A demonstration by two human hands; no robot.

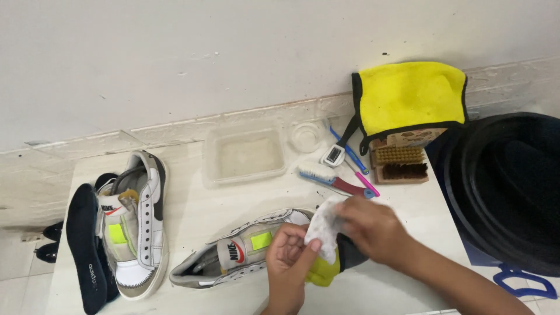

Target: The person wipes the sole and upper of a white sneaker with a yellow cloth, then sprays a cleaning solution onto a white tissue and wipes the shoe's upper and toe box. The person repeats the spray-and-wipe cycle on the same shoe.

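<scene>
A white and grey sneaker (pixel 233 256) with a neon-yellow tongue patch lies on its side on the pale floor. My left hand (pixel 289 262) grips its toe end, beside a yellow piece (pixel 324 273) at the toe. My right hand (pixel 373 230) presses a white speckled cloth (pixel 325 224) onto the toe. The toe itself is hidden under the cloth and both hands.
A second sneaker (pixel 137 224) stands at left beside a dark insole (pixel 84 245). Behind are a clear plastic tub (pixel 245 156), a small clear cup (pixel 306 135), several brushes (pixel 335 178), a wooden brush block (pixel 399 163), a yellow towel (pixel 408 96) and a black basin (pixel 507 186) at right.
</scene>
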